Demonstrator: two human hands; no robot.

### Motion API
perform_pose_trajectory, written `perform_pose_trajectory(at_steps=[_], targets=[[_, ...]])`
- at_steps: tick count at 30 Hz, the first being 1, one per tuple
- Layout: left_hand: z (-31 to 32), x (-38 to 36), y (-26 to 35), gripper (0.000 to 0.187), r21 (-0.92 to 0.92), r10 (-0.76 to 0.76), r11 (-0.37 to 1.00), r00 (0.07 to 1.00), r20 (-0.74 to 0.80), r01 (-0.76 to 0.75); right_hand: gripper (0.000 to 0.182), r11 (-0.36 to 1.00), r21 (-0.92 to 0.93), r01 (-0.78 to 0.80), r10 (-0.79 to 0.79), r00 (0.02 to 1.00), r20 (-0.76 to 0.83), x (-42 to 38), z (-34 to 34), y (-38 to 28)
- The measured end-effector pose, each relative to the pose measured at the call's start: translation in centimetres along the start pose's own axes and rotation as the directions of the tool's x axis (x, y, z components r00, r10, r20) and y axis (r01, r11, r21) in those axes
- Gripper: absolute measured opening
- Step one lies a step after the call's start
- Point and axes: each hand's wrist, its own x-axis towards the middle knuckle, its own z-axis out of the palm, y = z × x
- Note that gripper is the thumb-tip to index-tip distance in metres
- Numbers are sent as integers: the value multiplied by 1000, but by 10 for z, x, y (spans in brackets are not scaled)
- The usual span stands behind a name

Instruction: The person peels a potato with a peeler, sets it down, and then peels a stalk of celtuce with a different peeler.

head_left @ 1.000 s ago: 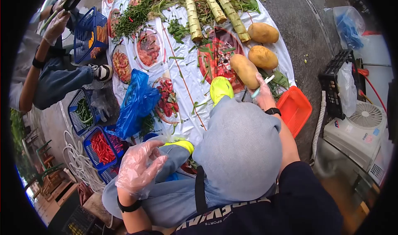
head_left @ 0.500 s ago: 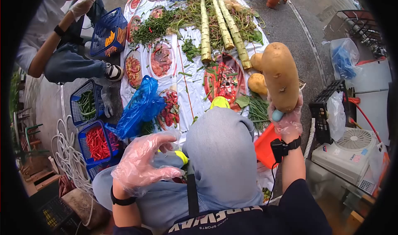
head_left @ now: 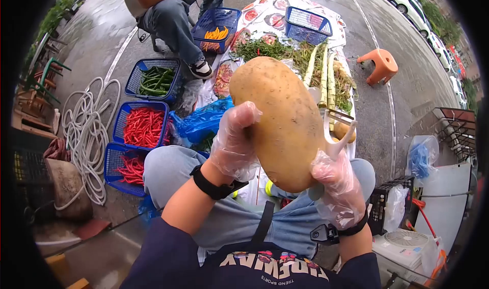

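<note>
One large potato [head_left: 277, 128], unpeeled on the visible face, held up between left hand [head_left: 235, 141] and right hand [head_left: 338, 187]. Carry most of the weight on the left palm, leaving the right better able to control the white peeler [head_left: 334, 147]. Keep the plastic glove [head_left: 227, 159] taut over the fingertips and clear of the blade [head_left: 340, 116]. Treat as heavy and likely to slip against thin film: turn slowly, shifting one hand at a time, never both together.

Left fingers: partly bent, spread wide by the bulk of the potato; thumb laid across the near left face, other fingertips largely hidden, contact behind impossible to confirm. Right fingers: wrapped around the peeler, fingertips against the lower right edge of the potato; exact grip on the handle partly concealed. Potato position: long axis steep, upper end leaning left, lower end just beside the right fingertips. Blade position: just beside the right edge; touching or apart, impossible to tell.
</note>
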Motion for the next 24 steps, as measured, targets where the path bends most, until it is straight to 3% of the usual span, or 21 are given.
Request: perform_pose_trajectory(at_steps=[2, 3, 5, 6, 8, 9, 10, 11, 12, 13, 16, 18, 20, 21, 24], targets=[[-18, 0, 4, 92, -210, 25, 977, 998, -53, -35, 71, 976, -173, -135, 147, 987, 62, 19, 20, 4], [-27, 0, 8, 92, -212, 49, 975, 996, -79, -65, 63, 964, -195, -180, 197, 978, 75, 28, 23, 5], [-43, -1, 15, 88, -104, 164, 975, 950, -264, -197, 43, 944, -259, -206, 231, 970, 71, 46, 22, 6], [-47, -5, 19, 88, -104, 184, 970, 942, -280, -221, 40, 939, -267, -216, 251, 963, 102, 54, 9, 8], [-56, -8, 28, 86, 94, 321, 945, 841, -435, -312, 40, 936, -286, -205, 238, 968, 85, 65, -2, 1], [-64, -15, 35, 83, 122, 318, 948, 868, -382, -293, 38, 900, -405, -160, 201, 978, 61, 74, -9, 0], [-65, -20, 39, 83, 114, 316, 948, 853, -416, -296, 41, 811, -576, -102, 97, 994, -39, 80, -7, -1], [-70, -25, 42, 84, 134, 318, 948, 850, -420, -289, 45, 600, -799, 42, -94, 995, -17, 87, -5, 0], [-75, -30, 42, 86, 152, 313, 950, 847, -430, -273, 49, 313, -939, 142, -260, 964, 59, 93, -5, 4], [-78, -34, 41, 86, 161, 299, 954, 843, -447, -253, 57, 213, -942, 258, -391, 907, 159, 97, -5, 13], [-80, -36, 35, 89, 134, 282, 959, 827, -487, -248, 59, 262, -901, 345, -375, 897, 234, 97, -18, 22], [-77, -34, 28, 91, 140, 236, 972, 827, -511, -190, 59, 263, -924, 278, -345, 921, 179, 96, -27, 26], [-74, -30, 22, 94, 108, 196, 981, 830, -523, -163, 60, 523, -840, 141, -162, 985, 65, 96, -36, 22], [-71, -27, 19, 95, 120, 189, 982, 840, -509, -148, 62, 553, -812, 187, -160, 980, 117, 95, -39, 22], [-69, -19, 12, 97, 155, 150, 985, 851, -504, -81, 60, 510, -849, 135, -146, 987, 69, 98, -51, 33]])
